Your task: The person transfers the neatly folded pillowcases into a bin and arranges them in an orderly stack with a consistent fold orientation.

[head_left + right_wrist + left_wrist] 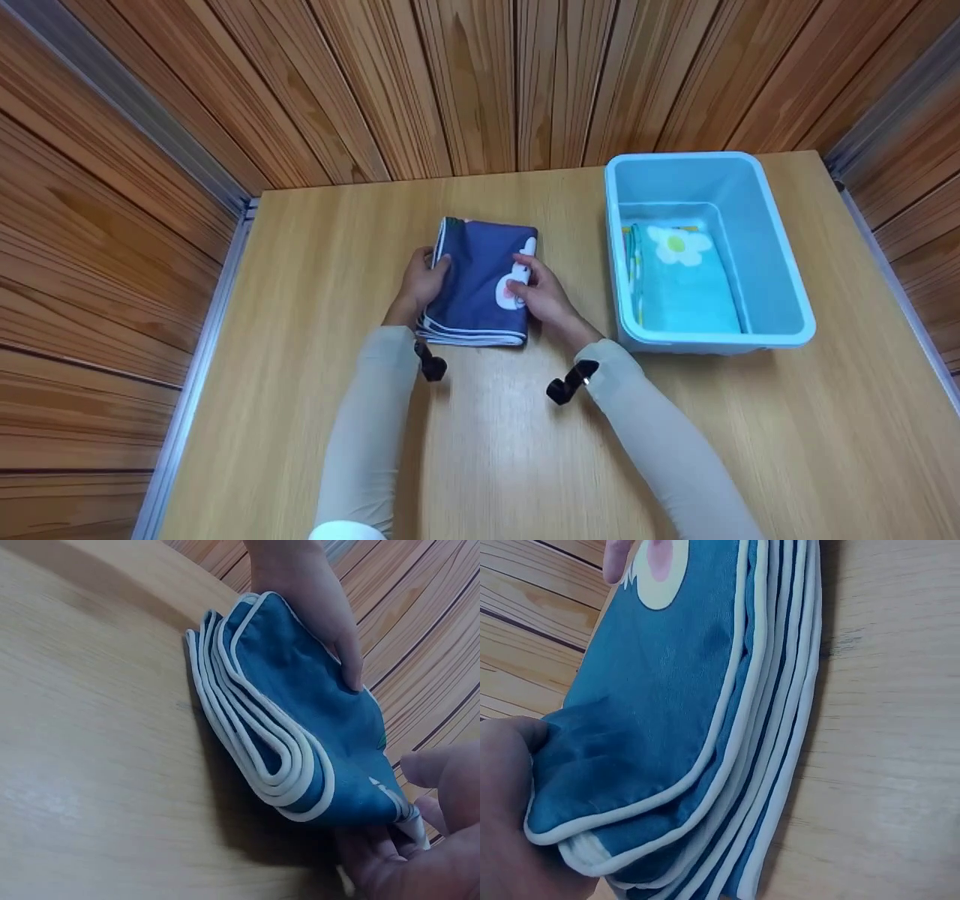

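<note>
A dark blue towel with white piping lies folded into several layers on the table, a white figure with a pink spot near its right edge. My left hand grips its left side, thumb on top; in the left wrist view, the cloth wrinkles beside that hand. On the opposite side my right hand holds the folded edge. The right wrist view shows some of that hand's fingers tucked beneath the towel, which hides their tips. The stacked white edges face my body.
To the right stands a light blue plastic tub. Inside it lies a folded turquoise towel with a white flower. Wood-panelled walls border the wooden table at the back and sides.
</note>
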Demonstrator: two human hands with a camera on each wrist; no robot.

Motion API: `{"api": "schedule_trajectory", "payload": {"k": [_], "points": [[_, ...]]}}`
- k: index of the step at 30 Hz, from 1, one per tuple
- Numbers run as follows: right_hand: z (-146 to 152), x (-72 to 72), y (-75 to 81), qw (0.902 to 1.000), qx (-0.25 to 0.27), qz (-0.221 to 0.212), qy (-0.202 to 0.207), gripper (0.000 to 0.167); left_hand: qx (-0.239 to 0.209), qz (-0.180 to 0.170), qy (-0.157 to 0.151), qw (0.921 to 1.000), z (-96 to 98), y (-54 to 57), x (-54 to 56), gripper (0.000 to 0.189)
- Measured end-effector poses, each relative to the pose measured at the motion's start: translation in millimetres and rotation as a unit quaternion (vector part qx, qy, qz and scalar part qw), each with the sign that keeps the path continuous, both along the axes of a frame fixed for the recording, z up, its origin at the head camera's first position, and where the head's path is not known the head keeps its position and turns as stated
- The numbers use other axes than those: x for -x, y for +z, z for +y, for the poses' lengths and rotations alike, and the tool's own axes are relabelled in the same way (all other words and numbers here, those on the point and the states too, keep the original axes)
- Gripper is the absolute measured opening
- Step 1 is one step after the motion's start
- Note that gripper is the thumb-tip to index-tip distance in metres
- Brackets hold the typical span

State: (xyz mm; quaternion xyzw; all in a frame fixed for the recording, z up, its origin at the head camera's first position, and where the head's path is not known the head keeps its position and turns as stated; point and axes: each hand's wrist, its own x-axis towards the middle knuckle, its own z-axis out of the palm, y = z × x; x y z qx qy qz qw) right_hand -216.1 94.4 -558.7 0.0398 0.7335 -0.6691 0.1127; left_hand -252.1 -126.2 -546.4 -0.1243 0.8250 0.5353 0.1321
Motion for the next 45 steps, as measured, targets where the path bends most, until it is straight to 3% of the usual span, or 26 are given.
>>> {"api": "schedule_trajectory", "payload": {"k": [3, 6, 11, 19, 25, 29, 35, 45], "points": [[0, -0.6, -1.7, 0.9999, -0.017, -0.001, -0.002, 0.054, -0.004, 0.01, 0.001, 0.9999, -0.1, -3.5, -0.8, 0.056], [0, -1.4, -2.2, 0.9987, -0.041, -0.028, -0.008, 0.056, -0.004, 0.015, 0.004, 0.9999, -0.6, -6.2, -1.1, 0.056], [0, -1.3, -3.2, 0.9975, -0.03, -0.058, -0.027, 0.057, 0.004, 0.015, -0.006, 0.9999, 0.5, -9.3, -1.2, 0.059], [-1, -2.2, -8.4, 0.9983, -0.046, -0.022, -0.029, 0.06, 0.061, 0.089, -0.055, 0.9926, 1.6, -14.2, -6.4, 0.063], [-2, -0.8, -11.7, 0.9953, -0.093, 0.024, -0.014, 0.073, 0.053, 0.101, -0.082, 0.99, 0.6, -16.9, -11.4, 0.073], [-3, 0.5, -13.0, 0.993, -0.115, 0.023, 0.008, 0.075, 0.022, 0.113, -0.101, 0.9882, -0.9, -19.7, -12.4, 0.073], [0, 2.5, -13.6, 0.9911, -0.128, 0.013, 0.033, 0.072, -0.015, 0.096, -0.105, 0.9897, -2.2, -20.4, -13.3, 0.061], [3, 4.6, -13.5, 0.9916, -0.121, -0.018, 0.041, 0.067, 0.031, 0.07, -0.135, 0.9878, 0.2, -24.3, -10.4, 0.056]]}}
